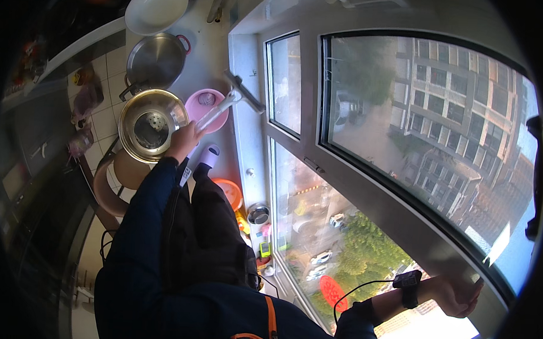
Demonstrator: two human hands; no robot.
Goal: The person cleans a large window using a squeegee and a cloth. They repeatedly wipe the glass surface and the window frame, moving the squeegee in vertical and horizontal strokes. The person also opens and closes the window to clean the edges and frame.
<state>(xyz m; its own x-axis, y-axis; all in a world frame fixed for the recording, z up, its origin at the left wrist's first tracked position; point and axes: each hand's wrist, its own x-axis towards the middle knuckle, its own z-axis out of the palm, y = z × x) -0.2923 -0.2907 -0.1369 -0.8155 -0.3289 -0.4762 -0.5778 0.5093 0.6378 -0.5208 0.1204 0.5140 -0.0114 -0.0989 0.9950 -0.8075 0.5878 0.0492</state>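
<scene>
My left hand point(185, 142) is closed around the handle of a window squeegee point(215, 112). The squeegee's dark blade point(245, 92) sits beside the white window jamb, and I cannot tell if they touch. Far to the right, my right hand point(456, 298) lies with bent fingers at the grey window frame point(386, 214); whether it grips the frame is unclear. A black strap with a small cabled device point(407, 282) is on that wrist. Behind the squeegee is a pink basin point(197, 99) with a round grey thing inside. Purple slippers point(209, 155) are on my feet.
A gold-rimmed steel pot point(128, 128), a wide steel pan point(156, 60) and a white bowl point(156, 8) line the counter point(204, 46). An orange basin point(228, 190) and small containers point(258, 213) stand by the window. Tiled floor point(105, 98) lies lower left; trees and cars are outside, far below.
</scene>
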